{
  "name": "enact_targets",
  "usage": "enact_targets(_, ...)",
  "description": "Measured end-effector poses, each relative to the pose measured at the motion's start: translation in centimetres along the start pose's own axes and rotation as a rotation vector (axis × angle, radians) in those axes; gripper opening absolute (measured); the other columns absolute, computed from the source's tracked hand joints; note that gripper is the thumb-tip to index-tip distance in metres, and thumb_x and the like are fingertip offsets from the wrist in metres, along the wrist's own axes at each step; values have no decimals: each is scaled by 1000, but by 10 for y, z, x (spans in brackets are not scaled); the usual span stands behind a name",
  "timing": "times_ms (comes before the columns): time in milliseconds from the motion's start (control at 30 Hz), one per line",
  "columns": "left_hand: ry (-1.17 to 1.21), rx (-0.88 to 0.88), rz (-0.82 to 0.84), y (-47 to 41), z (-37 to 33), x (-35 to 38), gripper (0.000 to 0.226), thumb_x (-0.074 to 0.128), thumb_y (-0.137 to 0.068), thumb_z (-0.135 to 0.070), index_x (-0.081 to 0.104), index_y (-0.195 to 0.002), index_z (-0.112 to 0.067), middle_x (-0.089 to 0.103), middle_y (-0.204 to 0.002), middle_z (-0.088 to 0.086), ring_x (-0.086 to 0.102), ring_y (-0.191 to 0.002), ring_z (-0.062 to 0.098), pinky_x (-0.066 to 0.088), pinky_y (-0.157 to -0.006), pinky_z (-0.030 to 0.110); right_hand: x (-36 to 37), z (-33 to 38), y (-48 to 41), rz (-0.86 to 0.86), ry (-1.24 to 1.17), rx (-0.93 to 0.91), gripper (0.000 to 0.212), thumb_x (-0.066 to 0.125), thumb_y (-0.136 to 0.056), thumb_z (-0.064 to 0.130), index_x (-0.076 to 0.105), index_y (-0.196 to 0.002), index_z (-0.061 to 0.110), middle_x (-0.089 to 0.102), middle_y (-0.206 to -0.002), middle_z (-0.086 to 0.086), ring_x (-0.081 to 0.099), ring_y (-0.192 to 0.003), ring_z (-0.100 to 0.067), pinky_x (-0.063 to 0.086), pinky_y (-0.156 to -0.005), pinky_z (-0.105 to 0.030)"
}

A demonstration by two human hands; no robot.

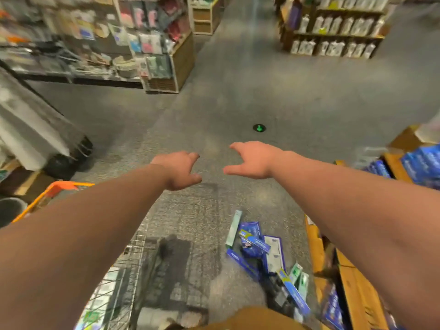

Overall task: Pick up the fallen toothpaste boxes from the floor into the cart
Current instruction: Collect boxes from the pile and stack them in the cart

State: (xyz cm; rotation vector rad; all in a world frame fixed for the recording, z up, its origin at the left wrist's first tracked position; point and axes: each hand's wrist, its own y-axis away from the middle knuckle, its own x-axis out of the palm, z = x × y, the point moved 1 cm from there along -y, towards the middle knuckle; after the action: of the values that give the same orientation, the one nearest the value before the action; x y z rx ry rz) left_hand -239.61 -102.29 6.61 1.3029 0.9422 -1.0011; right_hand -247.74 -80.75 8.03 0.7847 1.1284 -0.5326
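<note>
Toothpaste boxes point(256, 246) sprawl right of the cart point(123, 270), mostly pointing away from me. Left hand point(181, 171) and right hand point(252, 160) stretch forward, fingers point(235, 146) loose, holding nothing.

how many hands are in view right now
2. The bare left hand is stretched out over the grey floor, beyond the orange-handled wire cart; the bare right hand is beside it, beyond the spilled toothpaste boxes. Both empty.

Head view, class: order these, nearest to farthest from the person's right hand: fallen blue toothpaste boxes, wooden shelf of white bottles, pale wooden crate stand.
1. Fallen blue toothpaste boxes: on the floor, below the right hand.
2. Wooden shelf of white bottles: ahead, to the right.
3. Pale wooden crate stand: far up the aisle.
</note>
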Motion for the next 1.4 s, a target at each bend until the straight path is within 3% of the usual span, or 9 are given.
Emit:
enact_targets(300,-69,152,130,-88,-65,21,71,48,-94,-58,32,-152,-20,49,-146,6,53,-128,29,50,-95,45,32,-101,-8,45,-98,182,92,58,-84,74,35,-152,16,54,-143,-15,52,-128,-35,46,-103,-45)
enact_targets(500,-76,258,179,-180,-81,43,75,49,-94,-60,30,-153,-18,45,-152,7,49,-134,30,47,-103,47,56,-149,-33,59,-161,330,91,59,-85,70,36,-151,11,56,-141,-16,54,-127,-35,45,-104,-43)
enact_targets(700,-119,460,257,-269,-130,98,72,51,-93,-59,35,-148,-15,48,-145,11,51,-129,33,49,-97,48,116,-208,-46,91,-239,535,83,59,-89,66,39,-150,15,55,-142,-13,53,-128,-33,45,-101,-39)
enact_targets(767,-126,518,290,-294,-151,131,70,53,-93,-57,36,-146,-14,49,-143,13,52,-128,34,49,-94,47,150,-230,-48,138,-283,586,79,58,-92,62,34,-153,18,52,-145,-9,49,-132,-30,43,-99,-36)
enact_targets(867,-173,595,328,-332,-182,195,68,52,-94,-57,37,-144,-14,50,-140,12,56,-122,34,48,-81,42,211,-267,-60,205,-335,625,85,54,-93,65,23,-159,21,42,-155,-9,42,-140,-30,39,-108,-42)
enact_targets(1033,-243,643,352,-402,-226,332,61,52,-93,-56,42,-136,-13,53,-132,11,57,-116,35,41,-72,40,352,-334,-94,264,-376,697,80,49,-95,63,27,-155,15,47,-146,-12,50,-129,-34,45,-99,-44)
enact_targets(1133,-226,602,410,-428,-244,420,57,55,-93,-53,43,-132,-13,52,-130,11,57,-116,35,42,-74,41,451,-364,-98,309,-407,729,71,55,-95,56,32,-149,16,47,-145,-12,52,-125,-35,48,-97,-48)
enact_targets(1233,-238,604,431,-443,-258,504,60,60,-88,-54,44,-131,-14,54,-128,11,58,-116,34,48,-84,45,547,-385,-92,412,-420,727,63,57,-91,57,38,-137,18,53,-131,-11,57,-113,-36,51,-89,-48)
enact_targets(1400,-248,624,474,-456,-281,620,49,64,-88,-47,46,-122,-16,53,-124,10,58,-115,34,46,-81,44,668,-405,-86,515,-484,760,72,62,-84,59,37,-140,23,53,-125,-10,56,-111,-34,54,-87,-51)
